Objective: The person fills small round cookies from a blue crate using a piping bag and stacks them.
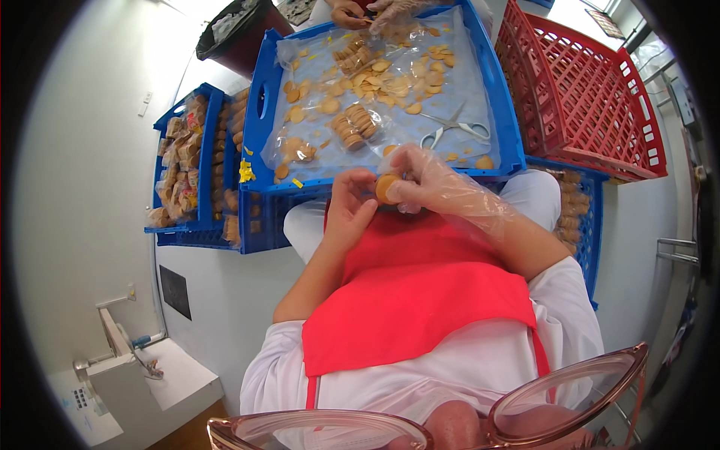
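Note:
My right hand (pixel 424 183), in a clear plastic glove, holds a round cookie (pixel 387 188) between thumb and fingers, just outside the near edge of a blue plastic crate (pixel 337 183). My bare left hand (pixel 351 205) is beside it with fingers curled and apart; nothing shows in it. Inside the crate, on a pale blue liner, many thin cookies (pixel 374 84) lie loose. A clear pack of stacked cookies (pixel 355 125) lies near the middle, another pack (pixel 353 55) farther back. Scissors (pixel 453 125) with pale handles lie spread at the right.
Another person's hands (pixel 382 14), one gloved, are at the crate's far edge. A lined bin (pixel 242 39) stands back left. Blue crates of packed cookies (pixel 183 163) stand left, and a red crate (pixel 596 101) sits right over a blue one (pixel 590 225). Yellow tape bits (pixel 246 171) stick to the rim.

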Available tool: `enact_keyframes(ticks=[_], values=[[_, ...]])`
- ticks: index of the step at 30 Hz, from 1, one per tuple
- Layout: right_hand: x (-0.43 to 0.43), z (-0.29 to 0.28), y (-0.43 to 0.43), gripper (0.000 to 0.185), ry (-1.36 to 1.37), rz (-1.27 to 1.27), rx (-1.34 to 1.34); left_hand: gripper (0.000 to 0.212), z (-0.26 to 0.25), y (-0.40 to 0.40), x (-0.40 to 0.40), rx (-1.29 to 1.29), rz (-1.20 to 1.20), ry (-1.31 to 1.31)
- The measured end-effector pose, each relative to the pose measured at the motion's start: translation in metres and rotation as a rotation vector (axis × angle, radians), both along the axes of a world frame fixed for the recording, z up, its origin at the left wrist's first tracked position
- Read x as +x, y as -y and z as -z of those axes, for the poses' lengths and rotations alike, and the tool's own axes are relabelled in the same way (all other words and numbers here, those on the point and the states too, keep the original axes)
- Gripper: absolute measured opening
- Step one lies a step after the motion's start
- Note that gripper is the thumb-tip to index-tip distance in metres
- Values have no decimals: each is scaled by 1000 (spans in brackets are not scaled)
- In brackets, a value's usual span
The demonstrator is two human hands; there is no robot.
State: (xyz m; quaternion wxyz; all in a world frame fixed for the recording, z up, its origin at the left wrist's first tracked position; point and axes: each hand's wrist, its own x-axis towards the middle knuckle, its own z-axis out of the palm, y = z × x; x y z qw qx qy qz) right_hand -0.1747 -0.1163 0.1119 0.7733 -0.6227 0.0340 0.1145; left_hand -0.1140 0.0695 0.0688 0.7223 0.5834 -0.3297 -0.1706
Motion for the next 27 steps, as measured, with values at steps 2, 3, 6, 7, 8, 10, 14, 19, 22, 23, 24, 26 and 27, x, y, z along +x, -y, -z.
enact_keyframes(ticks=[2,3,6,7,8,10,14,19,22,23,24,26,27], values=[[1,-2,3,30,2,-33,-200,40,3,-3,1,64,65,-226],[2,-4,2,28,-16,-112,-223,35,4,-5,2,133,122,-446],[11,8,10,27,13,-157,-332,29,12,-6,4,135,72,-577],[18,17,17,29,61,-121,-417,29,11,-6,6,136,71,-576],[30,26,28,25,256,28,-789,26,10,-8,9,88,21,-586],[48,70,64,20,276,124,-1587,24,7,-10,14,44,-27,-592],[58,104,89,19,169,217,-1609,22,0,-18,26,-47,-115,-617],[62,100,86,17,154,143,-1700,22,0,-26,32,-68,-134,-573],[60,92,86,16,113,140,-1687,23,-2,-29,32,-55,-136,-534],[60,91,86,13,74,198,-1701,24,-5,-29,34,-19,-122,-530],[59,90,86,11,35,252,-1711,24,-7,-29,34,19,-111,-528],[52,69,73,9,206,314,-1627,23,-6,-35,34,19,-118,-542],[44,53,66,8,357,397,-1539,21,-7,-37,33,20,-97,-549]])
